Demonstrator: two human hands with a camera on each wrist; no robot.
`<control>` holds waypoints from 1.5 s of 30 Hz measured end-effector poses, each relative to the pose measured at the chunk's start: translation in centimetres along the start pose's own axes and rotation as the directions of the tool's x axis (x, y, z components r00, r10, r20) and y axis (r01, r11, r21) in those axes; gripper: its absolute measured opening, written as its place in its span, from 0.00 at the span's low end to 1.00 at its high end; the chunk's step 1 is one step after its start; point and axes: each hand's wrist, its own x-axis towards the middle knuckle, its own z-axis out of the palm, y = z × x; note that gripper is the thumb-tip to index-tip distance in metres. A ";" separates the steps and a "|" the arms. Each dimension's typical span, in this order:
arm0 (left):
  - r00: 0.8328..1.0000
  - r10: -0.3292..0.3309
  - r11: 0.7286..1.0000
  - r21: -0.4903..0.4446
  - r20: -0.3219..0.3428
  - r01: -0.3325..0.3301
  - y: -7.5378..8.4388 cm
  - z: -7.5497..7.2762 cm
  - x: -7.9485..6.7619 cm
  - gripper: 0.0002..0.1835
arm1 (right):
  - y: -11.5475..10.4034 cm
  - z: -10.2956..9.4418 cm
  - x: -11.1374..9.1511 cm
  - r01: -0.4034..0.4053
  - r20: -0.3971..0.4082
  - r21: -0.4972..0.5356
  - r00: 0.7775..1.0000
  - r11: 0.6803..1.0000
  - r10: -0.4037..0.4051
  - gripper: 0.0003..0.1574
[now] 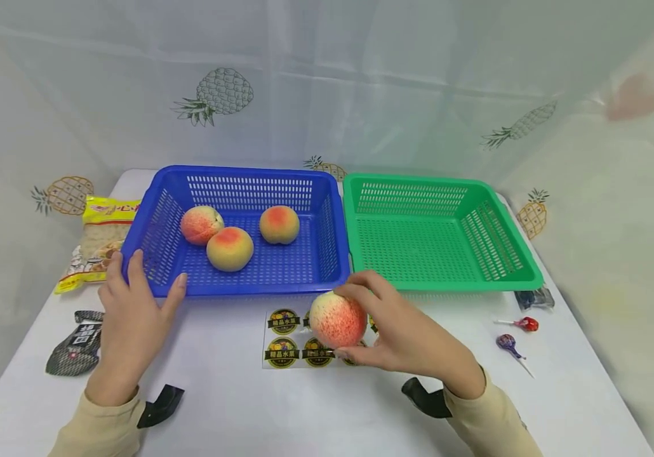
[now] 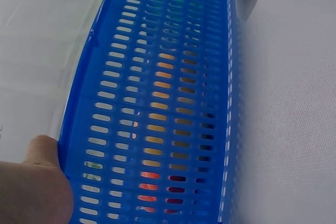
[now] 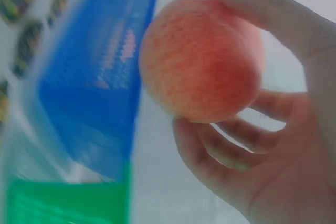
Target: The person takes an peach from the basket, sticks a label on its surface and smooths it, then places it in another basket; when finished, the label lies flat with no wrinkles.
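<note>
My right hand (image 1: 401, 324) holds a red-and-cream peach (image 1: 337, 320) between thumb and fingertips, just in front of the baskets. In the right wrist view, the thumb lies on one side of the peach (image 3: 202, 59) and the fingertips on the other. Under it lies a sheet of round gold-and-black stickers (image 1: 282, 352), partly covered. My left hand (image 1: 135, 317) rests at the front left corner of the blue basket (image 1: 258, 289), fingers spread and thumb on its rim. Inside that basket sit three peaches (image 1: 230, 249).
A green basket (image 1: 447, 284) stands right of the blue one. On the left are a yellow snack bag (image 1: 106, 235) and a dark packet (image 1: 78, 346). Two lollipops (image 1: 527, 324) and a dark wrapped packet (image 1: 535, 298) lie at the right. A pale curtain (image 1: 327, 82) hangs behind.
</note>
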 end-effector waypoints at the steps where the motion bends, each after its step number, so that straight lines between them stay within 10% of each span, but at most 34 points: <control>1: 1.000 0.002 1.000 -0.002 -0.003 -0.002 0.0 0.0 0.0 0.44 | -0.2 0.4 -0.6 -0.017 0.011 0.035 1.000 0.999 0.017 0.40; 9: 0.999 0.032 0.999 -0.011 -0.040 -0.033 0.0 0.4 0.0 0.42 | -0.5 4.3 -4.1 -0.095 0.198 0.290 0.980 0.952 0.038 0.33; 16: 0.999 0.019 1.000 -0.004 -0.034 -0.019 0.0 0.2 0.1 0.41 | -0.1 6.5 -4.8 -0.177 0.326 0.196 0.939 0.964 0.107 0.25; 29: 1.000 -0.005 1.000 -0.005 -0.004 0.005 0.0 0.2 0.0 0.41 | -0.4 6.6 -4.4 -0.129 0.227 -0.089 0.963 0.988 0.147 0.32; 35: 1.000 -0.017 1.000 -0.011 0.001 0.017 0.0 -0.1 -0.1 0.41 | -0.6 7.1 -4.7 -0.032 0.244 -0.119 0.968 0.992 0.060 0.49; 45: 1.000 -0.010 1.000 -0.011 -0.004 0.010 0.0 0.2 0.0 0.41 | 0.1 7.2 -4.5 0.008 0.257 -0.094 0.966 0.996 0.017 0.42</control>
